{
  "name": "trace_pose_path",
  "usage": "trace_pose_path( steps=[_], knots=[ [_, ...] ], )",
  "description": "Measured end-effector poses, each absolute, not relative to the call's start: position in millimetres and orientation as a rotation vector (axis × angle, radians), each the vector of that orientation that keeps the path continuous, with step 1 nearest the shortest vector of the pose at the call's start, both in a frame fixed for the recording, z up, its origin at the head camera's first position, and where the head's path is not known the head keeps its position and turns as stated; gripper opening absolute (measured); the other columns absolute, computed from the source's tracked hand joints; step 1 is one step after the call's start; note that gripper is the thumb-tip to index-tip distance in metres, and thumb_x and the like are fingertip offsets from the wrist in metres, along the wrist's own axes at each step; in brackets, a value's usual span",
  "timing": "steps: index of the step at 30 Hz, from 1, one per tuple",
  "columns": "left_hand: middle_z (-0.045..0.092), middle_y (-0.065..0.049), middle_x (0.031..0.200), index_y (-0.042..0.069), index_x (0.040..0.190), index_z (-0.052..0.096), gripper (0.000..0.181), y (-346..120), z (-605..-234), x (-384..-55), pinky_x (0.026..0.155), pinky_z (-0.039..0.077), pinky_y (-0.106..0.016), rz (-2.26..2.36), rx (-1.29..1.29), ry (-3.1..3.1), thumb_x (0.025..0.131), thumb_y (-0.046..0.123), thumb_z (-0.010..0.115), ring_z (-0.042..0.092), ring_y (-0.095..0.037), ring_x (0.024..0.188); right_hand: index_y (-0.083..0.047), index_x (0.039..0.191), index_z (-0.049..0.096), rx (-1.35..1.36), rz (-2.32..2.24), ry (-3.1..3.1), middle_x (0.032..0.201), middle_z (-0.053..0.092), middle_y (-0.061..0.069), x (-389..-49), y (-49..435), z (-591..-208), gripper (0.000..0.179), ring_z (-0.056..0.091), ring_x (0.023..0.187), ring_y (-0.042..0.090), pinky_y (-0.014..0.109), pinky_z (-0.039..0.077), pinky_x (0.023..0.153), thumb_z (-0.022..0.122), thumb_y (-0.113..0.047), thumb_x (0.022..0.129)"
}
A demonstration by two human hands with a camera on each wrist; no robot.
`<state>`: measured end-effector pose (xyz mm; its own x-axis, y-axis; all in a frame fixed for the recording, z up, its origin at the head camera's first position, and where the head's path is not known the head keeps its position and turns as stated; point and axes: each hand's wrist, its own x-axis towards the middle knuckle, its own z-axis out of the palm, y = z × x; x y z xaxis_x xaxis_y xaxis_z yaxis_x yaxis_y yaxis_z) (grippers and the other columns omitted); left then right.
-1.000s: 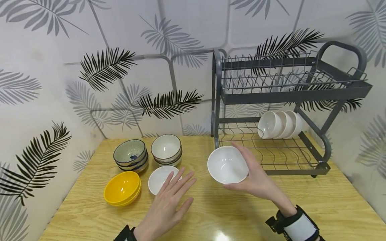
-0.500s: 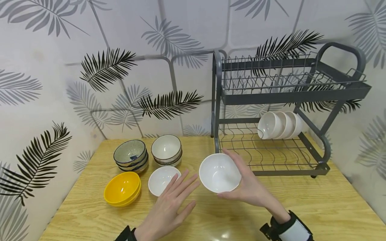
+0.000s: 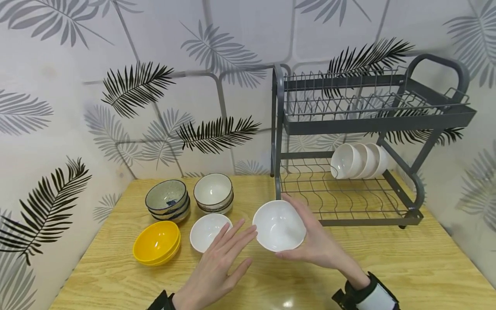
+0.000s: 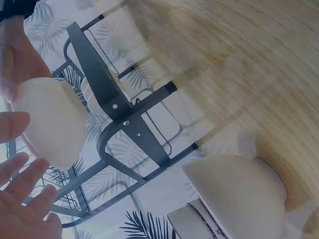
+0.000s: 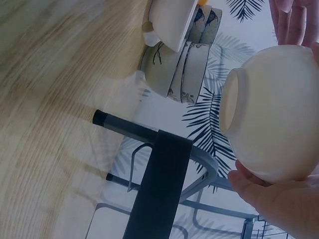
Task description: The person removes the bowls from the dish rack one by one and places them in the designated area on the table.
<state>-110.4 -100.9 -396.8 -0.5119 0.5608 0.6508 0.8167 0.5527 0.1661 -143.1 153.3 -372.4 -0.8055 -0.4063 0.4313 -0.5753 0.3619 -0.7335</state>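
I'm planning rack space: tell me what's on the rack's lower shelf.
Three white bowls stand on edge toward the right. The leftmost bowl shows its inside; overlap hides most of the others'.

- Back wall (image 3: pixel 248 26): pale grey-white, printed with grey leaves (image 3: pixel 212 48), black fronds (image 3: pixel 138 89) and curving grey lines.
- Left wall (image 3: pixel 58 140), right wall (image 3: pixel 470 211): matching leaf print.
- Table (image 3: pixel 418 262): light yellowish wood, visible grain.
- Light: small bright reflection (image 3: pixel 287 303) on the tabletop, near side.

No readable text or numbers
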Motion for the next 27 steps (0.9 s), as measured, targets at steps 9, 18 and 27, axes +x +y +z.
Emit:
trace_pose_path(
  steps=[9, 18, 27],
  knots=[
    [0.047, -0.006, 0.144, 0.008, 0.133, 0.055, 0.049, -100, -395, -110, 0.112, 0.029, -0.053, -0.603, -1.199, -2.244, 0.086, 0.013, 0.066, 0.033, -0.026, 0.137, -0.029, 0.15, 0.026, 0.926, 1.48, -2.429, 0.141, 0.037, 0.01, -138, 143, -372, 0.112, 0.049, 0.112, 0.033, 0.042, 0.054, 0.076, 0.09, -0.028, 0.058],
    [0.061, 0.0, 0.127, 0.01, 0.119, 0.065, 0.025, -99, -396, -110, 0.11, 0.032, -0.053, -0.628, -1.281, -2.183, 0.097, 0.015, 0.054, 0.042, -0.021, 0.131, -0.027, 0.15, 0.026, 0.989, 1.487, -2.414, 0.141, 0.038, 0.01, -135, 142, -373, 0.112, 0.048, 0.114, 0.032, 0.042, 0.054, 0.078, 0.09, -0.029, 0.059],
    [0.064, 0.002, 0.122, 0.012, 0.118, 0.066, 0.025, -100, -397, -113, 0.107, 0.036, -0.054, -0.605, -1.33, -2.167, 0.094, 0.013, 0.06, 0.046, -0.02, 0.127, -0.025, 0.15, 0.027, 1.019, 1.479, -2.412, 0.142, 0.038, 0.011, -134, 141, -375, 0.111, 0.048, 0.115, 0.032, 0.042, 0.055, 0.078, 0.09, -0.027, 0.058]
  ],
)
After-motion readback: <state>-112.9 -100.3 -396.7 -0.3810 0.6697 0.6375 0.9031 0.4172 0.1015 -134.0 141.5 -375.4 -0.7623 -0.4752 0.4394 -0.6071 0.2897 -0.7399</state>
